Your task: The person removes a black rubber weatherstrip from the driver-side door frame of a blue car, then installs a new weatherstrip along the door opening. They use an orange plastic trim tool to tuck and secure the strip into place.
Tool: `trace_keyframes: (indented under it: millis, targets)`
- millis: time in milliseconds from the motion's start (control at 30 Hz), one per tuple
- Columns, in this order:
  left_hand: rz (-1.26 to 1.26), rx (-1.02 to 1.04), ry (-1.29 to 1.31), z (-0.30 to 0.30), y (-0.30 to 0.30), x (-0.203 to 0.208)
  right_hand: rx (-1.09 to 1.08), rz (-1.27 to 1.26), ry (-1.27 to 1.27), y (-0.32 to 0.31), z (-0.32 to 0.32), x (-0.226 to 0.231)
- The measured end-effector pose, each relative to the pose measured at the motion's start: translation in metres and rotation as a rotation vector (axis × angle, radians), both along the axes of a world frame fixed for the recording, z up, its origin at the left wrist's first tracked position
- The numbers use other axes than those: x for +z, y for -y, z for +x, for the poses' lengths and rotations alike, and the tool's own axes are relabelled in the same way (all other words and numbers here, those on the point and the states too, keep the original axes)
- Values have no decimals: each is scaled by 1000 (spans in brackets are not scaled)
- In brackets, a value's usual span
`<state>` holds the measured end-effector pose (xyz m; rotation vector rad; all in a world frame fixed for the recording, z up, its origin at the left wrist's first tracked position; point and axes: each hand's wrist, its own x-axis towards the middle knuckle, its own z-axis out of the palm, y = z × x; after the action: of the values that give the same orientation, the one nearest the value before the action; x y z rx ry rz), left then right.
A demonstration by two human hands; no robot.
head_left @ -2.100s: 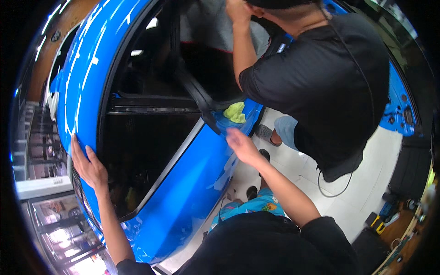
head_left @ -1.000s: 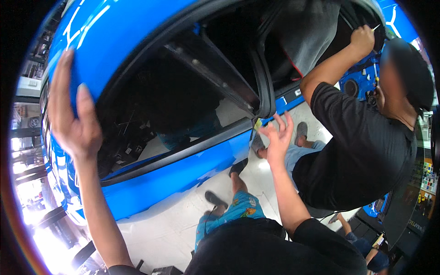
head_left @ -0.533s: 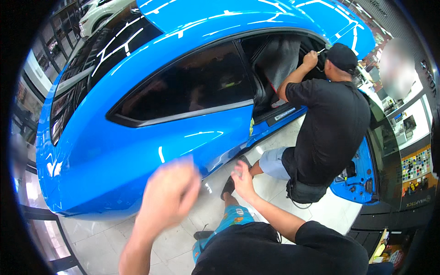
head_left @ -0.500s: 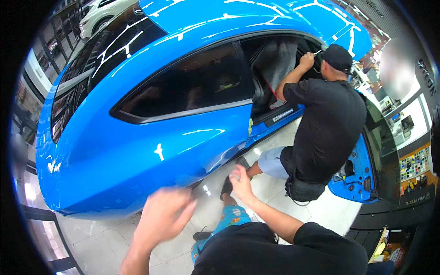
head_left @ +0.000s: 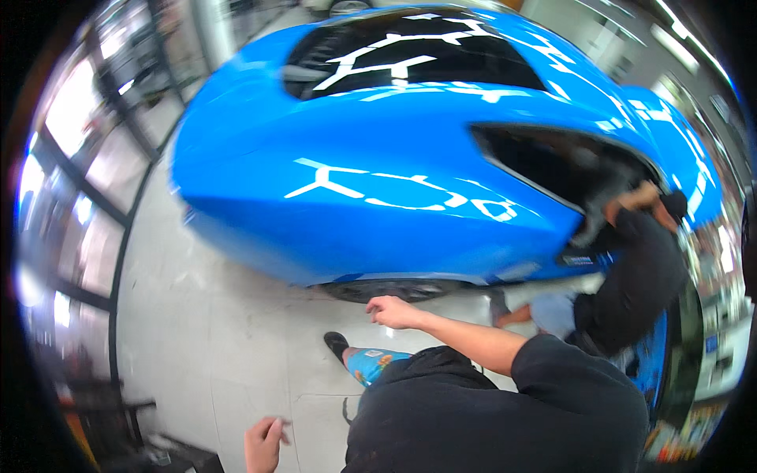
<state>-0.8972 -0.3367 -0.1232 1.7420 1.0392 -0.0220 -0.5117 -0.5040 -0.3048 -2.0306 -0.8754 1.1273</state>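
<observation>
Floor tiles [head_left: 169,315] gleam around the blue car [head_left: 331,229], left fingers [head_left: 261,430] and right fingers [head_left: 384,307] loosely curled, unburdened.

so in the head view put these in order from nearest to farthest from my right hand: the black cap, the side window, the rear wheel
1. Rear wheel: just above the right hand in the picture.
2. Side window: up and to the right.
3. Black cap: farthest right, past the window.
</observation>
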Motion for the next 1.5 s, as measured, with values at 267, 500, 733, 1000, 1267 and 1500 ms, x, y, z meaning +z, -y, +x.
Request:
trace_keyframes:
  millis: [267,500,733,1000,1267,1500]
  targets:
    - [31,282,-176,-75,-178,-60,559,-199,-304,-259,-92,-17]
    - [-123,366,-455,-231,-212,-231,706,-201,-223,-486,-114,10]
    - [-280,167,-508,-221,-356,-264,774,-663,-241,-626,-74,-29]
    - [-243,179,-522,-211,-741,-225,501,-982,-335,-748,-36,-54]
    - [269,290,-394,-66,-1276,-103,71,-864,-737,-931,46,-19]
    - [308,-156,-323,268,-1437,-81,-192,-655,-784,-1122,178,-55]
